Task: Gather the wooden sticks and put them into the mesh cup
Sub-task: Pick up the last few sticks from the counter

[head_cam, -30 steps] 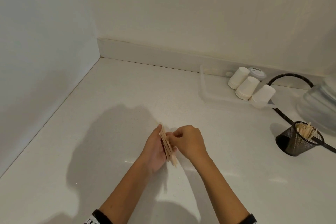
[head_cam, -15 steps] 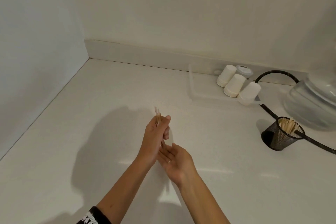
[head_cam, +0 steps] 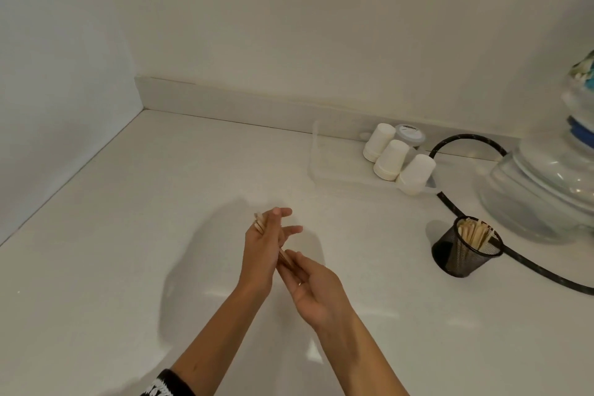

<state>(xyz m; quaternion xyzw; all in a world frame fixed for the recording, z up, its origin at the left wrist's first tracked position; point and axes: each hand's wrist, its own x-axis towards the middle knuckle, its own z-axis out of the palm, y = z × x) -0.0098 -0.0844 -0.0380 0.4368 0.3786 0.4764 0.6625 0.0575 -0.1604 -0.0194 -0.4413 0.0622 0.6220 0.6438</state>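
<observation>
White counter (head_cam: 135, 235): a smooth, pale, faintly speckled worktop fills the lower view, with soft shadows of the arms falling left of the hands and dull light patches near the wrists.
Walls: plain off-white walls meet in a corner at upper left; a low upstand (head_cam: 225, 103) runs along the back edge of the counter.
Left hand (head_cam: 262, 254): raised above the counter near the middle, back toward the camera, fingers partly extended with the tips spread to the right; it holds a small bundle of wooden sticks (head_cam: 259, 222), whose pale ends show past its upper left edge and again below the palm.
Right hand (head_cam: 310, 286): palm up and relaxed, fingers loosely straight, fingertips touching the lower ends of the bundle just under the left hand.
Mesh cup (head_cam: 463, 251): black wire mesh, upright on the counter well to the right of the hands, already holding a fan of sticks.
Black cable (head_cam: 466, 142): loops along the back wall and passes behind the cup.
Paper cups (head_cam: 393, 159): three white ones lying in a clear tray by the upstand.
Glass jar (head_cam: 546, 183): large, clear, at the right edge.
</observation>
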